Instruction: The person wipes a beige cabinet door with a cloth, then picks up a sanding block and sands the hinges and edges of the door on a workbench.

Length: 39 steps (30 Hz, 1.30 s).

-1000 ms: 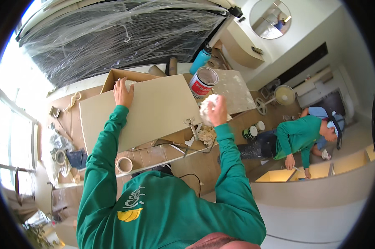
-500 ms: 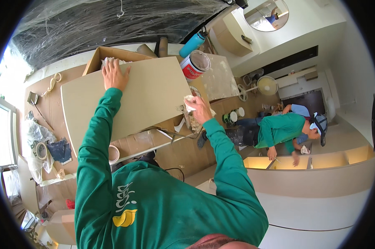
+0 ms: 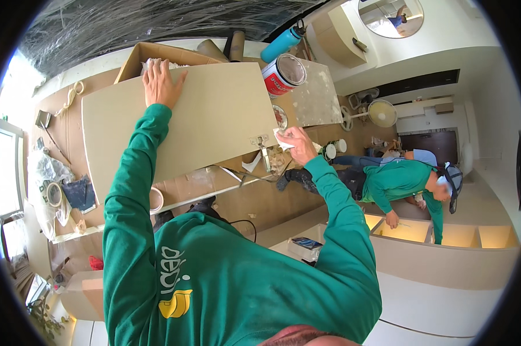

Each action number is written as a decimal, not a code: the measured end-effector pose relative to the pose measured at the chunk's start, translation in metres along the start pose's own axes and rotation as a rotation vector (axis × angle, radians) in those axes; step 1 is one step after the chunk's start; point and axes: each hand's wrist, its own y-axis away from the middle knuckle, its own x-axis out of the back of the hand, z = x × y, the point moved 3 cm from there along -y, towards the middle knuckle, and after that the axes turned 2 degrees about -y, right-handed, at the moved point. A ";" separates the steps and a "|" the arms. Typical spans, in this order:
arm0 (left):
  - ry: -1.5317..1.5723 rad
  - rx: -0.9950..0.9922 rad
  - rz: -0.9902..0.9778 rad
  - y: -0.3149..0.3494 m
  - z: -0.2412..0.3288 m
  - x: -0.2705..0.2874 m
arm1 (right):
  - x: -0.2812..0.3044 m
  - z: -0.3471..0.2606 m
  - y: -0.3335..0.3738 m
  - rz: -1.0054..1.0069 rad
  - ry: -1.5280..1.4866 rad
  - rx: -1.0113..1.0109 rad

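Note:
A beige cabinet door panel (image 3: 174,127) lies flat on the work surface in front of me. My left hand (image 3: 161,86) rests on its far edge, with fingers spread toward a cardboard box (image 3: 132,64). In my right hand (image 3: 300,145), a crumpled white cloth or paper wipe (image 3: 282,139) is pinched just past the panel's right edge. A metal hinge (image 3: 263,152) fixed at that edge sticks out beside the wipe. Beyond the panel's right corner stands a paint can (image 3: 283,75) with a red and white label.
A blue bottle (image 3: 282,45) stands behind the can. Tape rolls (image 3: 54,195) and plastic sheeting lie at left; another tape roll (image 3: 156,199) sits near my body. At right, a co-worker (image 3: 399,180) in green leans over a lit open cabinet (image 3: 456,235). A fan (image 3: 381,113) stands farther back.
My right hand has moved off the panel's edge with the wipe, and the hinge now shows fully. My left hand stays on the panel. The co-worker has reached an arm down into the cabinet.

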 end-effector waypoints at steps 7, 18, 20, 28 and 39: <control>0.024 -0.005 0.005 -0.002 0.001 -0.002 | 0.006 -0.006 -0.007 -0.025 -0.023 -0.024; 0.039 0.036 -0.013 -0.005 0.001 -0.003 | 0.010 -0.026 -0.043 -0.107 -0.109 0.061; 0.021 0.047 -0.012 -0.004 0.000 -0.001 | -0.002 -0.045 -0.059 -0.080 -0.131 0.075; 0.067 0.064 0.009 -0.005 -0.004 0.000 | -0.001 -0.035 -0.075 -0.117 -0.111 0.144; 0.099 0.075 0.038 -0.007 -0.005 -0.007 | -0.008 -0.062 -0.065 -0.110 -0.107 0.088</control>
